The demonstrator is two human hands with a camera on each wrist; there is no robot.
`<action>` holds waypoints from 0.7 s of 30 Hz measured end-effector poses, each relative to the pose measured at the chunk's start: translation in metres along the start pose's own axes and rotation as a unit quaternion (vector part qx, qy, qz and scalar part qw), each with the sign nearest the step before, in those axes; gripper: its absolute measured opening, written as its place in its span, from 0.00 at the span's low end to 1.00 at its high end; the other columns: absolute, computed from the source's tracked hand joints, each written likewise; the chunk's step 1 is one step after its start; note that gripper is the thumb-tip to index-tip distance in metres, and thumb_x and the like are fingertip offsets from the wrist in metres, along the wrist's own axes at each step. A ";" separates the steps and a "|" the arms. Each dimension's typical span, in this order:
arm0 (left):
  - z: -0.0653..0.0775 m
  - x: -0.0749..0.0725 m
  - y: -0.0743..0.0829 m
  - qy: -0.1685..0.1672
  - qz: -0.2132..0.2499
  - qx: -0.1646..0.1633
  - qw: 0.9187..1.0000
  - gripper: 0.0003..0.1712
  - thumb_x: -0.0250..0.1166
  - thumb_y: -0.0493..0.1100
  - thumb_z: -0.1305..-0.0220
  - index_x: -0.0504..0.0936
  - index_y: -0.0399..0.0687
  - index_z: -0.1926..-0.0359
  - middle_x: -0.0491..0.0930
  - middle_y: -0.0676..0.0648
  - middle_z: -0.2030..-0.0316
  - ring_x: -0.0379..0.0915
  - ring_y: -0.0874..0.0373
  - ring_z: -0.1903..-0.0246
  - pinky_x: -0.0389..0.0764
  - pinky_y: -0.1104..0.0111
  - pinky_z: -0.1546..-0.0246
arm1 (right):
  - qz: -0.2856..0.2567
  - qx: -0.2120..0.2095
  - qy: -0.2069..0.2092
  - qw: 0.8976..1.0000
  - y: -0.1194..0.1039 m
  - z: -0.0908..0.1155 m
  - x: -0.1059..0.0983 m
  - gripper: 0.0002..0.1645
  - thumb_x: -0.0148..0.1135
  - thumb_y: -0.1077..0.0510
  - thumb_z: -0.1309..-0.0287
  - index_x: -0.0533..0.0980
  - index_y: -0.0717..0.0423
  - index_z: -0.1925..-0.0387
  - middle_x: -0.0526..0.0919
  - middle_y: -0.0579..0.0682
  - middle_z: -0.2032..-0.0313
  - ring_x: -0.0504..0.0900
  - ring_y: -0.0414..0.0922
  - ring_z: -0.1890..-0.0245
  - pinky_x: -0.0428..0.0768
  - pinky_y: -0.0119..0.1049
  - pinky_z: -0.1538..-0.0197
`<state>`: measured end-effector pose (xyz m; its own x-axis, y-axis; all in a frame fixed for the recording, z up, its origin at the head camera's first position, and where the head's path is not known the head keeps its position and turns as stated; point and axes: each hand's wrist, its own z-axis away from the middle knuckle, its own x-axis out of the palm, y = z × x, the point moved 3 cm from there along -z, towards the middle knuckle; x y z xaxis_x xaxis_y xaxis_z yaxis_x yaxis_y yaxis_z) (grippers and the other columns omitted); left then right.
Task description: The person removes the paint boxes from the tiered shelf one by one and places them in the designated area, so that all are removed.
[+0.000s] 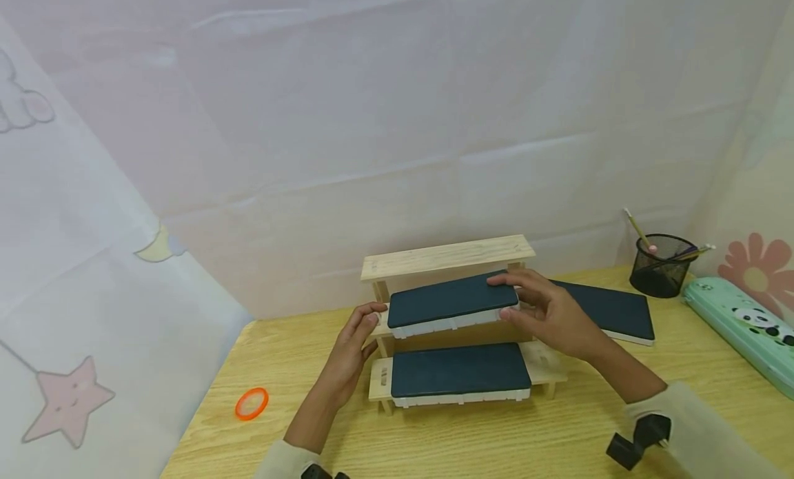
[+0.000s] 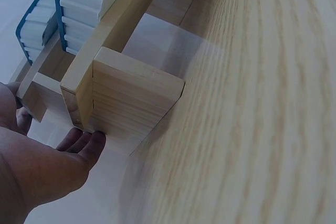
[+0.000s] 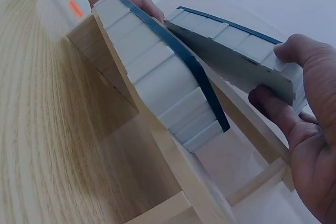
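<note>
A three-tier wooden rack [image 1: 448,256] stands on the table. On its middle tier, a flat white box with a dark blue top [image 1: 453,301] is tilted, its right end raised. My right hand [image 1: 552,313] pinches that end, thumb at the near side and fingers over the top; the right wrist view shows its grey underside [image 3: 231,66]. At the left end of the middle tier, my left hand [image 1: 350,351] grips the rack, close to the tilted box's left end. A similar box [image 1: 460,372] lies flat on the lowest tier.
Another dark-topped box [image 1: 611,310] lies on the table right of the rack. Behind it stand a black mesh pen cup [image 1: 659,267] with pencils and a green panda pencil case [image 1: 741,327]. An orange ring [image 1: 251,404] lies at the left. A cloth-covered wall [image 1: 372,120] rises behind.
</note>
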<state>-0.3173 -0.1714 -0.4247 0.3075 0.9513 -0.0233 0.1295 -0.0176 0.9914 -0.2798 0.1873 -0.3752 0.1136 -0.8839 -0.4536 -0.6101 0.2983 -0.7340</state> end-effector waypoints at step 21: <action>-0.002 -0.001 -0.001 0.005 0.006 -0.003 1.000 0.22 0.51 0.59 0.22 0.70 0.58 0.35 0.59 0.56 0.30 0.47 0.55 0.28 0.49 0.39 0.31 | -0.041 -0.025 0.056 0.997 0.000 -0.003 0.000 0.29 0.65 0.65 0.34 0.73 0.47 0.34 0.67 0.47 0.31 0.75 0.41 0.76 0.76 0.33 0.60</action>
<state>-0.3197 -0.1713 -0.4257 0.3001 0.9539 -0.0111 0.1207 -0.0265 0.9923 -0.2823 0.1858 -0.3740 0.0785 -0.9402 -0.3314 -0.6408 0.2071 -0.7393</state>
